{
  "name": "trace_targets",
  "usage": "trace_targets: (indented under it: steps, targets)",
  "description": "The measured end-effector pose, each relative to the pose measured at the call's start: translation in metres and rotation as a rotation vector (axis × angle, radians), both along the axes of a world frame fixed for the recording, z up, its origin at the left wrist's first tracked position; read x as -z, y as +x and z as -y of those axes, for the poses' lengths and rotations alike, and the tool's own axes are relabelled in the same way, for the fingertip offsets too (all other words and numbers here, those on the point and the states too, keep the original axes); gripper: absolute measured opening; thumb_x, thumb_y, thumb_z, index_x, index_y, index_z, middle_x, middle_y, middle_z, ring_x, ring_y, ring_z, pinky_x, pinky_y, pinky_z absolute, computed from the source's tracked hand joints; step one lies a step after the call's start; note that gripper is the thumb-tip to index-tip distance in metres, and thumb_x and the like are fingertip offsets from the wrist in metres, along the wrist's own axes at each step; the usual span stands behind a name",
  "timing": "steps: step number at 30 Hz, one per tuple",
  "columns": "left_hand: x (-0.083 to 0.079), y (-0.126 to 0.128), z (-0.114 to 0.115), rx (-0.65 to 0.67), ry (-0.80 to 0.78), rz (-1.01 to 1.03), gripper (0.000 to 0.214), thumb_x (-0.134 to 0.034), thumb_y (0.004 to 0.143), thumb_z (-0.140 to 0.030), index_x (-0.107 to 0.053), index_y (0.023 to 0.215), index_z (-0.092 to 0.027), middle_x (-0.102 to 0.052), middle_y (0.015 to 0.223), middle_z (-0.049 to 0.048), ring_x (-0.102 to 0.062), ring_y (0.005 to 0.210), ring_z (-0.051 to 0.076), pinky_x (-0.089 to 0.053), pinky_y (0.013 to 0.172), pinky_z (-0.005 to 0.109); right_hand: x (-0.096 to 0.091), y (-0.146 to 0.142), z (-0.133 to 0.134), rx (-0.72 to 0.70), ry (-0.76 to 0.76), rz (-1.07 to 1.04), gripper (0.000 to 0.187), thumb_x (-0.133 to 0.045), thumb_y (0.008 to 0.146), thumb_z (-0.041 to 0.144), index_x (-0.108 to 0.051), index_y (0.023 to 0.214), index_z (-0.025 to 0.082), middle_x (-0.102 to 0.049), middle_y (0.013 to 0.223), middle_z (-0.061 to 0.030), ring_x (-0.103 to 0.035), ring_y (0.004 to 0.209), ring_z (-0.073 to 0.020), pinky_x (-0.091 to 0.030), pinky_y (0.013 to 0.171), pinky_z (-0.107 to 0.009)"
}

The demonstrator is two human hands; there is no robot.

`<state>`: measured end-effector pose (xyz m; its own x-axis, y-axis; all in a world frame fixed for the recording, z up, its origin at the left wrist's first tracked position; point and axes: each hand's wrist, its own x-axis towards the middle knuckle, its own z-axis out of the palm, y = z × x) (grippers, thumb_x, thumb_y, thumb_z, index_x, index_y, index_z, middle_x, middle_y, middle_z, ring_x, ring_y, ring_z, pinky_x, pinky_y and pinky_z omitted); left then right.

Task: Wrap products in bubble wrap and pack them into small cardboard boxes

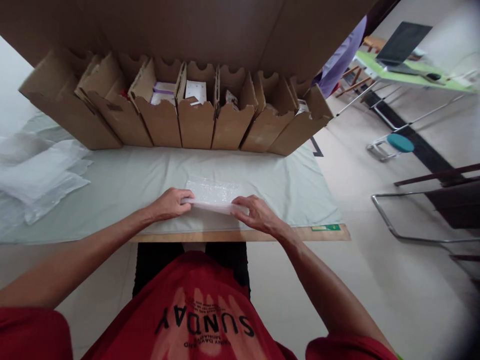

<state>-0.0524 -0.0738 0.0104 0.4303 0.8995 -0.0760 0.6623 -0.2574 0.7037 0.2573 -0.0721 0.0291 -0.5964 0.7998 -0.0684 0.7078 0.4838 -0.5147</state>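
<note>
Left hand (pixel 170 204): fingers curled, closed on the left end of the near edge of a bubble-wrap sheet (pixel 215 192). Right hand (pixel 257 212): fingers bent, thumb beneath, pinching the right end of the same edge. The sheet lies flat between the two hands, near the front middle of the surface (pixel 262 234), with its near edge lifted slightly off a pale cloth (pixel 131 180) that covers most of the surface. A small green label (pixel 325 227) sits at the front right corner, just beyond the cloth. Behind the sheet, well apart from it, a row of open cardboard bins (pixel 195 117) stands along the back, several holding white and purple packets; contents of the others cannot be made out. A loose heap of clear plastic bags (pixel 37 172) lies at the far left on the cloth. On the floor to the right stands a stool (pixel 399 143) with a teal seat; beyond it, a green desk (pixel 442 80) carries a laptop (pixel 403 45).
</note>
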Motion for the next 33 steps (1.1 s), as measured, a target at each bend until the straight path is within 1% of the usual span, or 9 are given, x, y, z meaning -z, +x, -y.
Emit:
trace_targets:
  steps: [3, 8, 13, 16, 19, 23, 27, 30, 33]
  targets:
    - [0.0, -0.004, -0.003, -0.144, -0.146, 0.132, 0.019, -0.06, 0.076, -0.037, -0.065, 0.075, -0.019, -0.056, 0.062, -0.0041, -0.048, 0.057, 0.012, -0.036, 0.055, 0.024, 0.011, 0.008, 0.002, 0.128, -0.195, -0.172, 0.042, -0.067, 0.084, 0.05, -0.064, 0.115, 0.021, -0.065, 0.073, 0.0008, -0.054, 0.058, -0.0155, -0.04, 0.057, -0.027]
    - [0.006, 0.0, -0.013, -0.279, -0.19, 0.166, 0.031, -0.061, 0.073, -0.05, -0.056, 0.07, -0.019, -0.05, 0.062, -0.0044, -0.046, 0.058, 0.012, -0.034, 0.056, 0.025, 0.047, 0.003, 0.002, 0.433, -0.316, -0.479, 0.029, -0.058, 0.084, 0.05, -0.055, 0.089, 0.021, -0.055, 0.062, 0.0038, -0.051, 0.057, -0.014, -0.037, 0.054, -0.026]
    - [0.007, 0.011, -0.023, -0.359, -0.123, 0.041, 0.03, -0.057, 0.077, -0.05, -0.054, 0.071, -0.021, -0.05, 0.063, -0.0037, -0.046, 0.061, 0.014, -0.034, 0.058, 0.026, 0.055, -0.01, 0.003, 0.615, -0.184, -0.472, 0.04, -0.058, 0.085, 0.045, -0.055, 0.114, 0.018, -0.06, 0.061, 0.0043, -0.055, 0.057, -0.0157, -0.041, 0.059, -0.028]
    - [0.006, 0.017, -0.032, -0.341, -0.098, -0.089, 0.026, -0.055, 0.08, -0.045, -0.049, 0.068, -0.022, -0.045, 0.06, -0.0042, -0.043, 0.058, 0.014, -0.031, 0.057, 0.027, 0.057, -0.017, 0.007, 0.671, -0.091, -0.42, 0.052, -0.056, 0.087, 0.041, -0.052, 0.131, 0.015, -0.065, 0.069, 0.0015, -0.06, 0.06, -0.0164, -0.046, 0.065, -0.029]
    - [0.003, 0.024, -0.042, -0.29, -0.11, -0.271, 0.024, -0.055, 0.085, -0.04, -0.05, 0.07, -0.022, -0.05, 0.063, -0.002, -0.047, 0.06, 0.015, -0.031, 0.058, 0.028, 0.063, -0.022, 0.011, 0.714, 0.029, -0.299, 0.06, -0.053, 0.089, 0.038, -0.045, 0.143, 0.014, -0.067, 0.079, -0.0016, -0.062, 0.064, -0.0171, -0.047, 0.065, -0.03]
    - [0.001, 0.033, -0.043, -0.273, -0.082, -0.531, 0.026, -0.055, 0.09, -0.042, -0.064, 0.097, -0.019, -0.067, 0.078, 0.0059, -0.064, 0.077, 0.025, -0.039, 0.064, 0.031, 0.066, -0.027, 0.016, 0.694, 0.274, -0.091, 0.054, -0.051, 0.094, 0.035, -0.047, 0.143, 0.014, -0.07, 0.105, -0.0124, -0.066, 0.084, -0.0233, -0.05, 0.073, -0.036]
    - [0.002, 0.038, -0.032, -0.309, 0.12, -0.657, 0.054, -0.06, 0.091, -0.043, -0.054, 0.137, -0.014, -0.073, 0.102, 0.0151, -0.068, 0.094, 0.034, -0.048, 0.077, 0.039, 0.06, -0.034, 0.024, 0.553, 0.518, 0.083, 0.039, -0.052, 0.096, 0.024, -0.058, 0.134, 0.018, -0.055, 0.144, -0.0203, -0.056, 0.125, -0.0326, -0.045, 0.095, -0.046]
    - [0.005, 0.036, -0.025, -0.301, 0.369, -0.6, 0.066, -0.065, 0.09, -0.04, -0.047, 0.147, -0.012, -0.063, 0.132, 0.0247, -0.062, 0.116, 0.04, -0.047, 0.094, 0.048, 0.06, -0.044, 0.03, 0.364, 0.528, 0.125, 0.043, -0.045, 0.096, 0.01, -0.059, 0.135, 0.02, -0.05, 0.153, -0.0153, -0.041, 0.144, -0.0296, -0.036, 0.108, -0.045]
    - [0.01, 0.037, -0.02, -0.2, 0.547, -0.482, 0.054, -0.057, 0.096, -0.034, -0.05, 0.145, -0.013, -0.048, 0.153, 0.0247, -0.047, 0.139, 0.039, -0.037, 0.11, 0.054, 0.067, -0.054, 0.034, 0.254, 0.464, 0.135, 0.049, -0.041, 0.093, 0.003, -0.059, 0.136, 0.018, -0.055, 0.15, -0.0122, -0.04, 0.146, -0.0254, -0.029, 0.114, -0.042]
